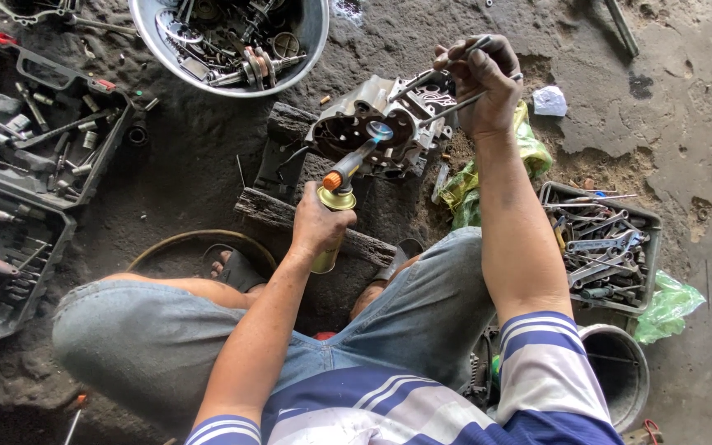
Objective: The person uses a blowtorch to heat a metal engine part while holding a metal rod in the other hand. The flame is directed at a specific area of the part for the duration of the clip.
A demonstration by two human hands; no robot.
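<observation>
My left hand (320,221) grips a yellow gas torch canister (333,216) with an orange knob. Its nozzle points at a grey metal engine casing (377,128), with a small blue flame at the tip. The casing rests on a dark wooden block (286,185) on the ground. My right hand (484,81) is shut on thin metal rods (455,103) and rests on the casing's right side.
A metal bowl of engine parts (228,41) stands behind the casing. An open black tool case (26,156) with sockets lies at the left. A crate of wrenches (603,243), green plastic bags (529,152) and a bucket (620,367) are at the right. My knees frame the block.
</observation>
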